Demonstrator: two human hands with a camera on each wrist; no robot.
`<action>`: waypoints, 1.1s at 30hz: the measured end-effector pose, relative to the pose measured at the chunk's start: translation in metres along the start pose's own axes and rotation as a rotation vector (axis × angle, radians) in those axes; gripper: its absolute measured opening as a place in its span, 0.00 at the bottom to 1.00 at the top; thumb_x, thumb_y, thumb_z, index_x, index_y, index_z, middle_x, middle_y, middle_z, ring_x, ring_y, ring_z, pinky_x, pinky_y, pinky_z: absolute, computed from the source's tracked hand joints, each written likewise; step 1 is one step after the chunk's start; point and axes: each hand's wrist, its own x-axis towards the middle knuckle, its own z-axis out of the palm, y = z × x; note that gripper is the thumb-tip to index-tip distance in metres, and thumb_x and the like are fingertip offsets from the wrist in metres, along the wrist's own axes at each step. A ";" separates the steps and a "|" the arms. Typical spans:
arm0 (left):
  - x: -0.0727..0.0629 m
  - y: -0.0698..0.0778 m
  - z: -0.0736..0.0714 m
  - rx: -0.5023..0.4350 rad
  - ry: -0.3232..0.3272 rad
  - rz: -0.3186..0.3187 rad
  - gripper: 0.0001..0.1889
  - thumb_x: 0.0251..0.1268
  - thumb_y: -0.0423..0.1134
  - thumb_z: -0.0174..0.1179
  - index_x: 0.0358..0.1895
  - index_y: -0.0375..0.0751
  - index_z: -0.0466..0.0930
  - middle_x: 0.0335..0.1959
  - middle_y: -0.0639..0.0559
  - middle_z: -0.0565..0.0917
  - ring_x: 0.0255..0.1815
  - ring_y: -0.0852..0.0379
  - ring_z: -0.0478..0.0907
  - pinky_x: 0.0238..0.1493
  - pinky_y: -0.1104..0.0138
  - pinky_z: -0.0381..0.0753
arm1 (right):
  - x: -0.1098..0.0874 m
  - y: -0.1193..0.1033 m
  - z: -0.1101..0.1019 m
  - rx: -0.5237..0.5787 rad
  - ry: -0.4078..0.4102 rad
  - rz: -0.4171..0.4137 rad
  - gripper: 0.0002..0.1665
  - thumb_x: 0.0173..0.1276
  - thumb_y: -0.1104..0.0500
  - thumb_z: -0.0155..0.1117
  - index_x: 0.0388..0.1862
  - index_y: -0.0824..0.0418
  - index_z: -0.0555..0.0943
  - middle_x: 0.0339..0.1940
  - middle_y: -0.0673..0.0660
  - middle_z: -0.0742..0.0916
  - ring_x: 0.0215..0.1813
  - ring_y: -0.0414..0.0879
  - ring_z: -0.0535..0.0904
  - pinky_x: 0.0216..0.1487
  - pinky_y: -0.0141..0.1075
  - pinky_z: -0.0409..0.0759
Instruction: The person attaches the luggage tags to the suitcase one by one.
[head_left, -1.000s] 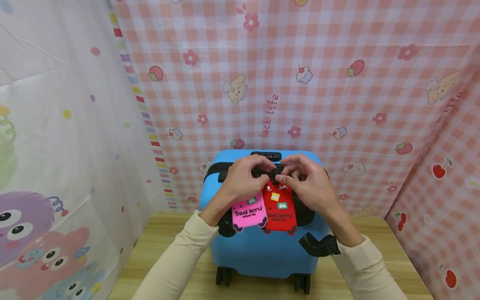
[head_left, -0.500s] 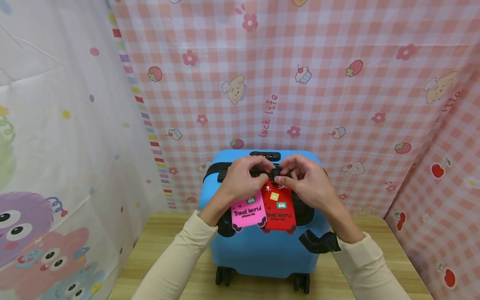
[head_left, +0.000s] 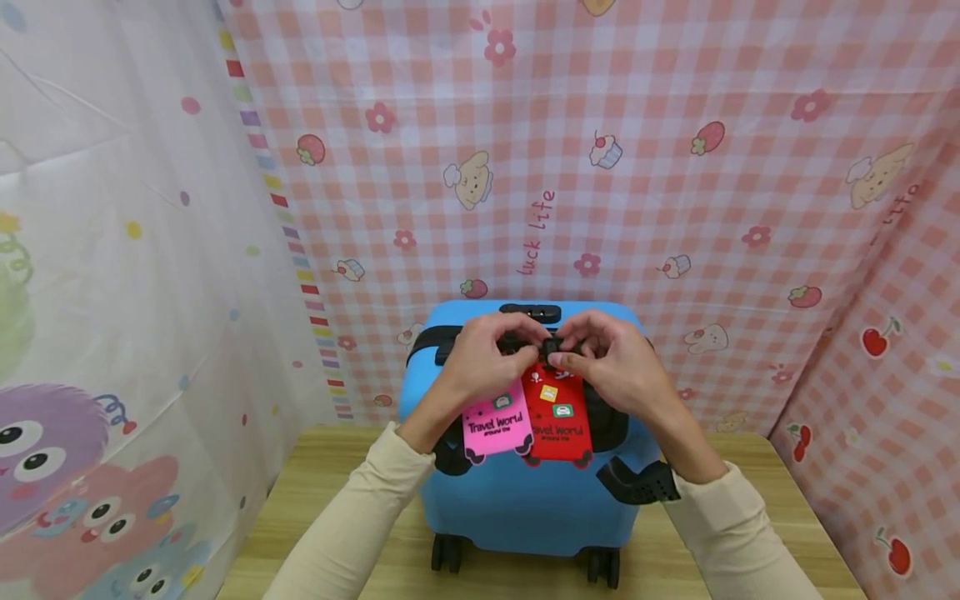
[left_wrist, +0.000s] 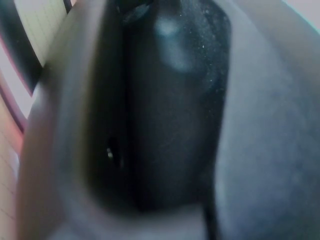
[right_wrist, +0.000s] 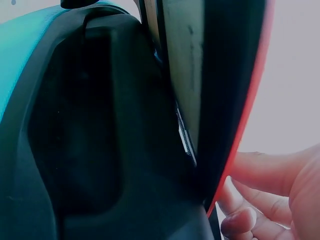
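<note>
A blue suitcase [head_left: 525,508] stands upright, with two luggage tags hanging on its front side. The pink tag [head_left: 497,429] hangs on the left and slightly overlaps the red tag [head_left: 558,429]. My left hand [head_left: 487,354] pinches a small black strap [head_left: 551,348] above the tags between thumb and fingers. From the other side my right hand [head_left: 622,362] pinches the same strap, its thumb just over the red tag. How the strap is fastened is hidden by the fingers. In the right wrist view, the red tag's edge [right_wrist: 247,107] shows beside curled fingers [right_wrist: 237,220].
A black combination lock [head_left: 531,313] sits behind the hands, and a black belt [head_left: 431,337] crosses the suitcase. Dark wheels [head_left: 447,552] rest on the wooden table [head_left: 322,500]. Checked pink cloth [head_left: 480,100] hangs close behind. A dark recessed part [left_wrist: 165,125] fills the left wrist view, blurred.
Hardly anything differs. Both hands keep their pinch on the strap, with only a slight shift of the right fingers and the tags leftward.
</note>
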 end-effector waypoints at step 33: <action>0.000 -0.004 0.001 -0.016 -0.006 0.082 0.11 0.60 0.39 0.69 0.45 0.44 0.87 0.38 0.55 0.87 0.43 0.63 0.79 0.42 0.67 0.79 | 0.002 -0.003 -0.001 -0.025 0.002 0.046 0.07 0.66 0.62 0.70 0.40 0.63 0.83 0.24 0.57 0.81 0.28 0.48 0.74 0.28 0.34 0.72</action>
